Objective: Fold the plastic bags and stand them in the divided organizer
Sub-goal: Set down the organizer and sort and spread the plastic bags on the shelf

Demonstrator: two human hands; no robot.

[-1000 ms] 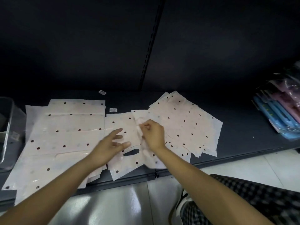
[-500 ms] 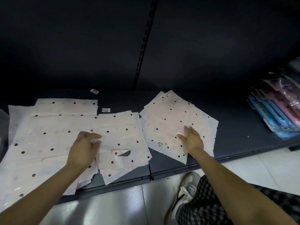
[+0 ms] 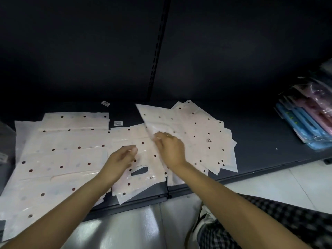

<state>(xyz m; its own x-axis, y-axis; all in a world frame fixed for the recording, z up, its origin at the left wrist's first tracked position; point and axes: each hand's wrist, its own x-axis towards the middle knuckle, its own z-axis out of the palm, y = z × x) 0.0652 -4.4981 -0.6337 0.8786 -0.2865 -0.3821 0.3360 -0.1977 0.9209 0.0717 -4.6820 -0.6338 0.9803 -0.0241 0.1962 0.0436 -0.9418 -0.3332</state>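
Pale pink plastic bags with dark dots lie spread over a dark shelf (image 3: 260,141). A large stack (image 3: 59,159) covers the left side, and a fanned pile (image 3: 212,141) lies at the right. Between them sits a smaller bag with a cut-out handle (image 3: 143,184). My left hand (image 3: 122,159) rests flat on that bag, fingers pointing right. My right hand (image 3: 168,150) grips the edge of one bag (image 3: 161,119) from the right pile; its far corner is raised off the shelf and tilted leftward. The hand is blurred.
Blue and pink packets (image 3: 309,126) lean at the far right of the shelf. Two small labels (image 3: 118,123) lie behind the bags. A clear container's edge (image 3: 4,141) shows at far left. Tiled floor (image 3: 125,227) and my shoe (image 3: 204,220) are below.
My right hand left the right pile where it lay flat and now lifts one bag leftward. My left hand slid right across the middle bag.
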